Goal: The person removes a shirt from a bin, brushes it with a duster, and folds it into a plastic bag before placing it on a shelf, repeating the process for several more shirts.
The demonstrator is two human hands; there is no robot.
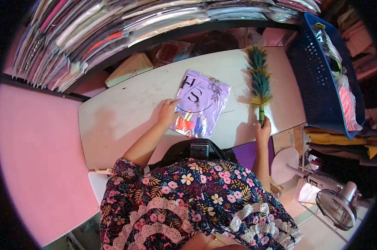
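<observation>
Overhead, left hand (168, 113) rests with fingers spread flat on a glossy lilac plastic-wrapped packet (201, 104) lying on the white table (121, 112); right hand (263, 130) grips a green feather duster (259, 81). Sweeping could likely nudge the slippery packet askew.

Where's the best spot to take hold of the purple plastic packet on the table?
Probably the purple packet's free right edge, coming from the right. It lies flat, slightly tilted, and the left hand already presses its left edge. The right hand is busy holding the feather duster's handle.
</observation>
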